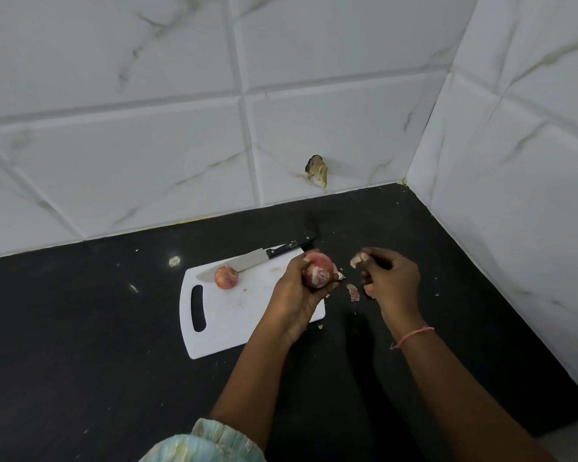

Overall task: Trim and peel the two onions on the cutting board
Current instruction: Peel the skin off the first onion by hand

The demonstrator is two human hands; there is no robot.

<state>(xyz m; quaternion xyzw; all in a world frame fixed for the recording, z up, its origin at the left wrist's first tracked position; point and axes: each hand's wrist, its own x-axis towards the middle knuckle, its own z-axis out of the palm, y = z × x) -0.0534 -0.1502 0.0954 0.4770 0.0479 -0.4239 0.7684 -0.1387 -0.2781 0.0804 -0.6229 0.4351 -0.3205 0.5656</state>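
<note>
Onion [318,270] in my left hand [296,296], held up over the right end of the board [247,315]: the fingers curl round it from below and the left, the thumb lies over its top, and the partly stripped face is turned toward my right hand [392,278]. That hand hangs just beside it over the counter [81,328], off the board's right edge, apart from the onion, its fingertips pinching a pale scrap of peel [357,260]; the other fingers are curled in. A second scrap [353,292] lies on the counter below the gap between my hands, with small flakes scattered near the board's right edge and near corner.

I see the second onion [226,277] sitting on the board near its far edge, well apart from both hands, skin on. The knife [257,258] lies along that far edge, its blade passing right behind this onion, tip toward the far left corner, its black handle running off the far right corner onto the counter. The board's handle slot is at its left end.

Bare board lies between the second onion and my left hand. Counter stretches open left of the board and toward me. To the right, the tiled wall [514,195] closes in beyond my right hand, meeting the back wall at the corner.
</note>
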